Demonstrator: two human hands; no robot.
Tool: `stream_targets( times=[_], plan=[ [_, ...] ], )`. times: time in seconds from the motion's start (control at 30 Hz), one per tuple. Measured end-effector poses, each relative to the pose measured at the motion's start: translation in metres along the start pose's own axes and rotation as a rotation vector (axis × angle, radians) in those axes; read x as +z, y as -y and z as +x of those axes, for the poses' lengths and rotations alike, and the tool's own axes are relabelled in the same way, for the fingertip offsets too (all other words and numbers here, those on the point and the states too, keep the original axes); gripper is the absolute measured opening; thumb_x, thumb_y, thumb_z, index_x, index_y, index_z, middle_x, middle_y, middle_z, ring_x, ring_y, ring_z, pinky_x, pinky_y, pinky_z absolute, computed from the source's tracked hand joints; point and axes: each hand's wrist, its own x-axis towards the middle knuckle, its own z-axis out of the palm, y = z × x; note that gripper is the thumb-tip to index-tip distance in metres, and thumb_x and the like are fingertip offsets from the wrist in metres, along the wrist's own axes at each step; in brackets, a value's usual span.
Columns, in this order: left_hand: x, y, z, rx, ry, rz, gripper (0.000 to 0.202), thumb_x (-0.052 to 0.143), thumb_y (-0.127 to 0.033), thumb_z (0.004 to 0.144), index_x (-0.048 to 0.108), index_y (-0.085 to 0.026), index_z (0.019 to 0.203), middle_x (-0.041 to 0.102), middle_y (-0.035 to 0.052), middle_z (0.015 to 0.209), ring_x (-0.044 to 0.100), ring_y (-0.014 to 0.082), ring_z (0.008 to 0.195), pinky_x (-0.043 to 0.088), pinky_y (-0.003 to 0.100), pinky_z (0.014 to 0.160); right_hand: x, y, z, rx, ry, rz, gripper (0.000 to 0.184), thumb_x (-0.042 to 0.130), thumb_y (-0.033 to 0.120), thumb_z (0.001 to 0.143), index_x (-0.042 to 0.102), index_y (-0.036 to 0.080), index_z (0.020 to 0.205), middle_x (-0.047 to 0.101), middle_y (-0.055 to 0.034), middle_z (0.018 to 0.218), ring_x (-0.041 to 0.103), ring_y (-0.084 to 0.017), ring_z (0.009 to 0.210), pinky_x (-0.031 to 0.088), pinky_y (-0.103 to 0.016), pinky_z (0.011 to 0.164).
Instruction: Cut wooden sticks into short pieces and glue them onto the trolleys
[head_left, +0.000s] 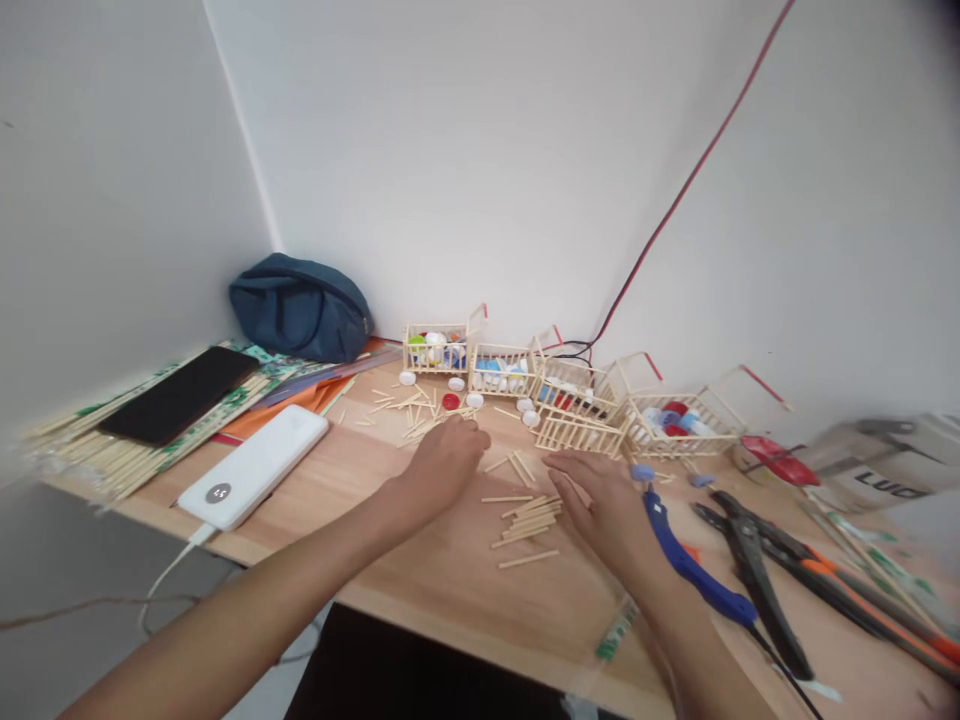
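Note:
My left hand (444, 462) lies knuckles up on the wooden table (450, 580), fingers curled down among scattered short wooden sticks (409, 405); what it grips, if anything, is hidden. My right hand (600, 495) rests flat with fingers stretched toward a small pile of cut sticks (529, 515). Just beyond the fingers lies a flat stick fence panel (581, 433). A row of small stick-built carts (510, 370) holding coloured bottle caps stands along the wall.
A white power bank (251, 467), a black phone (180, 395) on bundled sticks and a blue pouch (300, 307) lie at left. A blue-handled tool (690, 560), black pliers (757, 580) and orange-handled cutters (847, 590) lie at right. Loose caps (450, 400) dot the middle. A red cable (675, 210) runs up the wall.

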Motion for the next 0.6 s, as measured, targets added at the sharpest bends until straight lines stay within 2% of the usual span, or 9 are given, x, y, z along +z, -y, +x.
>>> stream_targets(
  times=[0.07,0.17,0.37,0.47,0.6],
  plan=[
    [0.011,-0.001,0.006,0.013,0.057,0.04,0.02,0.044,-0.011,0.085,0.064,-0.016,0.087,0.064,0.0085,0.089,0.056,0.0221,0.088,0.044,0.034,0.077,-0.003,-0.001,0.002,0.017,0.033,-0.007,0.023,0.049,0.024,0.091,0.069,0.02,0.099,0.071,-0.0083,0.099,0.064,-0.023,0.092,0.046,-0.039,0.081],
    [0.017,0.006,0.008,0.012,0.115,0.075,0.02,0.042,-0.012,0.087,0.061,-0.016,0.084,0.062,0.0095,0.089,0.055,0.0235,0.086,0.044,0.035,0.073,-0.006,-0.003,0.004,0.059,0.078,-0.022,0.021,0.049,0.022,0.091,0.069,0.02,0.097,0.071,-0.0076,0.096,0.064,-0.022,0.09,0.046,-0.038,0.08],
    [0.017,0.019,0.007,-0.086,0.089,0.089,0.02,0.039,-0.012,0.088,0.058,-0.017,0.093,0.06,0.0093,0.098,0.053,0.0236,0.092,0.043,0.035,0.077,-0.007,-0.007,0.008,0.064,0.152,0.025,0.017,0.052,0.024,0.091,0.068,0.021,0.097,0.071,-0.0073,0.095,0.064,-0.021,0.089,0.046,-0.035,0.078],
    [0.016,0.016,0.008,-0.129,0.116,0.107,0.022,0.038,-0.009,0.087,0.057,-0.017,0.093,0.059,0.0099,0.1,0.053,0.0241,0.094,0.043,0.035,0.076,-0.004,-0.007,0.012,0.041,0.222,0.016,0.011,0.058,0.027,0.089,0.068,0.023,0.092,0.071,-0.0054,0.091,0.064,-0.021,0.087,0.045,-0.034,0.075],
    [0.009,0.01,0.01,-0.157,0.186,0.119,0.023,0.037,-0.008,0.087,0.058,-0.017,0.092,0.06,0.0104,0.101,0.054,0.0248,0.095,0.044,0.034,0.075,0.002,-0.008,0.015,0.026,0.264,0.009,0.009,0.057,0.026,0.089,0.066,0.023,0.09,0.07,-0.0049,0.09,0.063,-0.021,0.087,0.044,-0.033,0.074]
  ],
)
